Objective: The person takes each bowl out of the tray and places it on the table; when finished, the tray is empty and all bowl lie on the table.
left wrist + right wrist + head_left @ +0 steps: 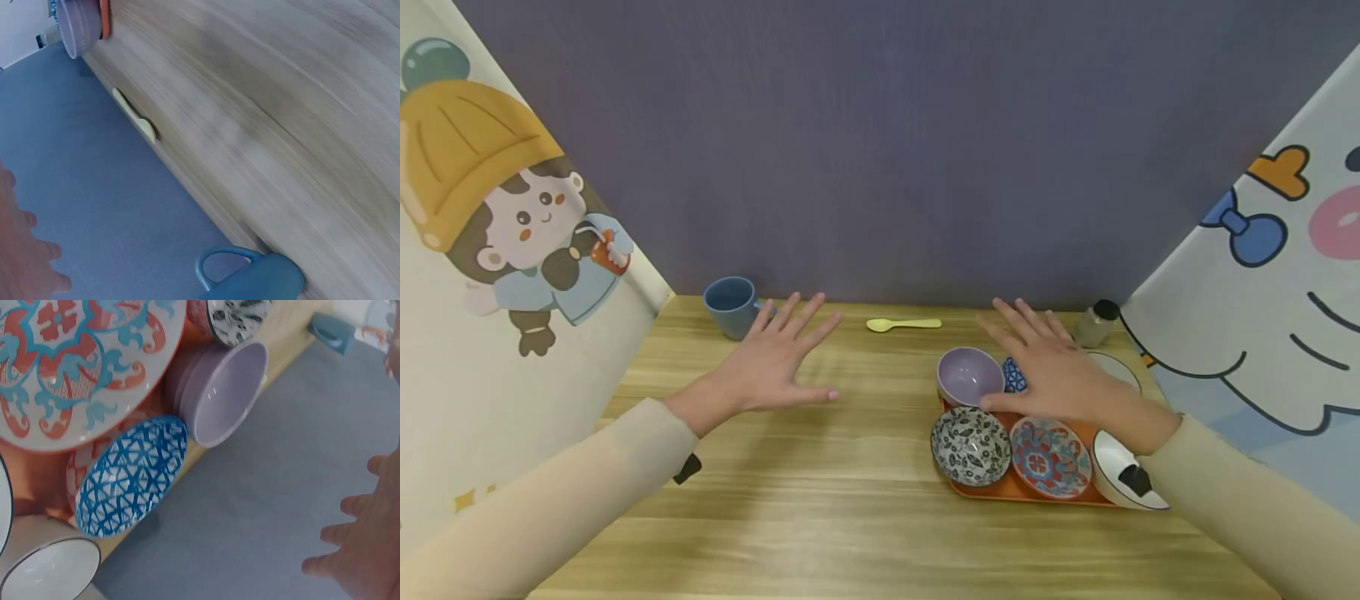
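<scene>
My left hand (775,362) is held out with its fingers spread and nothing in it, nearest to a blue mug (731,308) at the back left. My right hand (1048,367), also spread and holding nothing, hovers above an orange tray (1022,492) of dishes. On that tray are a purple bowl (970,377), a black-and-white floral bowl (972,447), a red-and-blue patterned dish (1051,457) and a white bowl (1120,467). A blue-and-white patterned bowl (134,478) shows fully in the right wrist view; in the head view my right hand partly hides it.
A yellow spoon (902,324) lies near the back wall (880,150), between the hands. At the back right stands a small jar (1096,323) with a black lid. Cartoon-printed panels (445,333) flank the wooden table (820,500) on both sides.
</scene>
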The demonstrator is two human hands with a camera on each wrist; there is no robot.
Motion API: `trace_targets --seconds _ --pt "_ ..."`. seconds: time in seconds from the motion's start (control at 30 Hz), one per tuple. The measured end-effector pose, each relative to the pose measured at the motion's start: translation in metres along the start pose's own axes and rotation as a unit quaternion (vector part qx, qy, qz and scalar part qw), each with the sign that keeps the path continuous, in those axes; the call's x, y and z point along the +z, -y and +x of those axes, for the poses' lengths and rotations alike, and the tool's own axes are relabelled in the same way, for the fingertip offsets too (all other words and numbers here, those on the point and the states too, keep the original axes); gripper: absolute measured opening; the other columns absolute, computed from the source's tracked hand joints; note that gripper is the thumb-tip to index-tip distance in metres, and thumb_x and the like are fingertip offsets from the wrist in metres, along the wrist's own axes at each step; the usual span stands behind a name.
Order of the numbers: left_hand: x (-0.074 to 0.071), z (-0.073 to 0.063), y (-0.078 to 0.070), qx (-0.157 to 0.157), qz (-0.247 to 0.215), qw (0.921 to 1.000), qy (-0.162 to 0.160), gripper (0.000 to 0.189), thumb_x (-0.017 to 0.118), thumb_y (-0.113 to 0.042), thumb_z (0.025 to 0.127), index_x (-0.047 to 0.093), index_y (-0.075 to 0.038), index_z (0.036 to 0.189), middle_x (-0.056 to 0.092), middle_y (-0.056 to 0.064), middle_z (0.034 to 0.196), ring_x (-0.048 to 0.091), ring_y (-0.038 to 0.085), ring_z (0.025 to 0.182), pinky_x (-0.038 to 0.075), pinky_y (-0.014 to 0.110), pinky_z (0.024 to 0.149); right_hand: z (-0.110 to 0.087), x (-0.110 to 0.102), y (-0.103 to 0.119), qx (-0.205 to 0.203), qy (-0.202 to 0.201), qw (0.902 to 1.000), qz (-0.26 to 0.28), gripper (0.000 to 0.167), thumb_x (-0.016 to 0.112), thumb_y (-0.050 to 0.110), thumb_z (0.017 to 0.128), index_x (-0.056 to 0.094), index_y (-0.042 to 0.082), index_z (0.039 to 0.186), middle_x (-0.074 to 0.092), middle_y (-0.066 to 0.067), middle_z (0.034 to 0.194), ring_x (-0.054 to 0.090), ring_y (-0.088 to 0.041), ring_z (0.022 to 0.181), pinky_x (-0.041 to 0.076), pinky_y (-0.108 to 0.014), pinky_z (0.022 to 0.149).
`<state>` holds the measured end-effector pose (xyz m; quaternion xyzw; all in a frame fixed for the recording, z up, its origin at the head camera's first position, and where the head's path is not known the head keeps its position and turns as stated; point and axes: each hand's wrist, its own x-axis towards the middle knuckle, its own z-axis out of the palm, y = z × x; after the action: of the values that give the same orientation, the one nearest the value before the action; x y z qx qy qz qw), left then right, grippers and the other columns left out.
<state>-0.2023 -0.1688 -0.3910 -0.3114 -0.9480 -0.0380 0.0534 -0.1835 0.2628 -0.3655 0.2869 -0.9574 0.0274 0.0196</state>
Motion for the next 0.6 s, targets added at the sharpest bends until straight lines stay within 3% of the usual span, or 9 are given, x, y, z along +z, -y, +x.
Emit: trace_targets --seconds 0.23,0.4,0.5,0.6 --pt "-0.005 0.006 -0.005 -0.002 -0.039 0.9983 -0.042 0.099 0.045 -0.084 0.089 0.009 -0.034 0.166 0.017 0.010 0.172 0.030 0.042 0.152 0.026 0.066 0.124 -0.019 -0.017 -0.022 0.045 -0.007 0.9974 0.056 0.111 0.073 0.068 0.083 0.011 0.028 0.167 0.011 -0.015 0.172 0.016 -0.050 0.154 0.024 -0.082 0.113" --pt "-0.009 0.011 -0.010 -0.027 -0.109 0.9927 -0.044 0.092 0.046 -0.078 0.093 0.007 -0.036 0.166 0.024 0.010 0.169 0.052 0.043 0.136 0.049 0.065 0.107 -0.041 -0.027 -0.046 0.098 -0.007 0.9907 0.094 0.108 0.076 0.056 0.087 0.014 0.021 0.167 0.021 -0.023 0.168 0.031 -0.057 0.145 0.035 -0.085 0.102" --pt "-0.008 0.015 -0.012 -0.038 -0.151 0.9871 -0.038 0.090 0.046 -0.076 0.094 0.006 -0.039 0.165 0.026 0.009 0.169 0.057 0.042 0.130 0.054 0.063 0.100 -0.057 -0.028 -0.066 0.117 -0.014 0.9833 0.138 0.103 0.078 0.046 0.088 0.016 0.017 0.166 0.024 -0.027 0.166 0.031 -0.058 0.143 0.033 -0.085 0.103" --pt "-0.002 0.020 -0.013 -0.047 -0.195 0.9791 -0.034 0.087 0.047 -0.076 0.095 0.005 -0.043 0.164 0.027 0.006 0.169 0.054 0.039 0.134 0.051 0.062 0.105 -0.073 -0.026 -0.086 0.137 -0.022 0.9730 0.185 0.098 0.076 0.037 0.091 0.016 0.015 0.166 0.025 -0.029 0.165 0.031 -0.061 0.141 0.032 -0.085 0.100"
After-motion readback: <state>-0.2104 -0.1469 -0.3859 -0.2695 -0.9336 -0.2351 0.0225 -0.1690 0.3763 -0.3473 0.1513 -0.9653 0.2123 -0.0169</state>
